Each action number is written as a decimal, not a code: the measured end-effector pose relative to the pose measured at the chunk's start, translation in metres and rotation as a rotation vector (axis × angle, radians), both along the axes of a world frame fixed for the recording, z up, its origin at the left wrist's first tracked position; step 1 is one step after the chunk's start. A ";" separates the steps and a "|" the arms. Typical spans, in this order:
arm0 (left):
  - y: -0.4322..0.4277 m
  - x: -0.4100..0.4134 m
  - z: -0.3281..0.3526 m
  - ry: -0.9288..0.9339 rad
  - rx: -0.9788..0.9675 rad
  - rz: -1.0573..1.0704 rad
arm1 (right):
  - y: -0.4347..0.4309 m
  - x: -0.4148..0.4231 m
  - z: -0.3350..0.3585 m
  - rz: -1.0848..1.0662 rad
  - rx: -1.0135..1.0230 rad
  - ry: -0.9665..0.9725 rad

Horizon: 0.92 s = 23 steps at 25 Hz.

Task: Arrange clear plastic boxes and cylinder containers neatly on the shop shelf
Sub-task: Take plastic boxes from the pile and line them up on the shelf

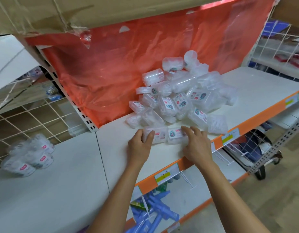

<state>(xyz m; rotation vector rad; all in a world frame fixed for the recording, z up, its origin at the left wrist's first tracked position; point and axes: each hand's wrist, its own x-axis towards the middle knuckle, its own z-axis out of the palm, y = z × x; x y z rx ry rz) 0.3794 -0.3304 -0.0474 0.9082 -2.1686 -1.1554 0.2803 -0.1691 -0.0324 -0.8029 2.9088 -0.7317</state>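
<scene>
Two boxes lie at 6 o'clock of the pile [179,98]: our left hand [140,147] pinches the left box [159,135]; our right hand [197,145] covers one end of the right box [174,133] (whether it grips, we cannot tell).

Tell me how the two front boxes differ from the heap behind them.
The two front boxes lie flat, side by side; the heap is jumbled, pieces at all angles. The two front boxes are boxes only; the heap mixes boxes and cylinders. Both are clear plastic with labels.
</scene>
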 end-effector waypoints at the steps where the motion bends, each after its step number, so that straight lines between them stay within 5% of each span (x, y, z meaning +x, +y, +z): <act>1: -0.001 0.000 -0.003 0.020 0.030 0.006 | -0.001 0.000 0.002 0.032 0.049 -0.019; 9: -0.003 0.010 0.008 0.192 0.269 0.035 | -0.005 -0.013 0.010 0.183 -0.079 -0.227; 23: -0.052 0.179 0.031 0.337 0.396 0.212 | -0.099 0.109 0.028 0.494 -0.300 -0.096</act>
